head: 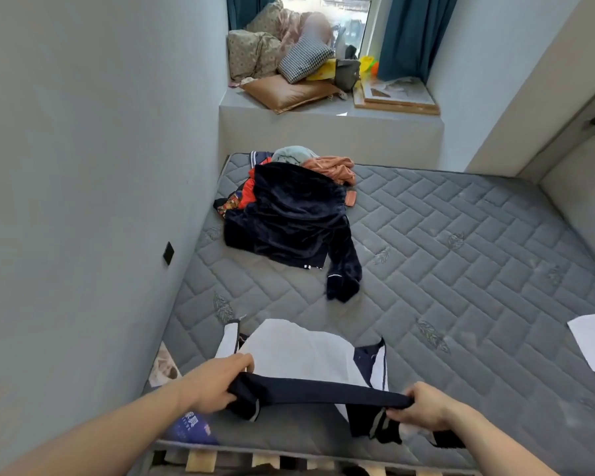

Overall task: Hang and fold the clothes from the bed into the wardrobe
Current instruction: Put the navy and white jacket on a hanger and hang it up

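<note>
While a heap of dark and orange clothes [289, 207] sits on the grey quilted mattress [461, 269], both hands, left [217, 386] and right [423, 407], grip a navy-and-white garment [306, 359] stretched taut between them.

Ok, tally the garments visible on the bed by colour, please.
Navy-and-white garment held by left hand and right hand: 1
Dark navy velvet jacket: 1
Orange cloth: 1
Pale teal cloth: 1
Red patterned cloth: 1
Total: 5

Grey quilted matt fabric mattress [443, 235], plush velvety dark navy jacket [289, 218], smooth white and navy cloth garment [299, 352], bare pale wooden bed slats [200, 460], flat white paper sheet [593, 340], glossy tan leather-look cushion [289, 92], matt grey painted wall [83, 166]
</note>
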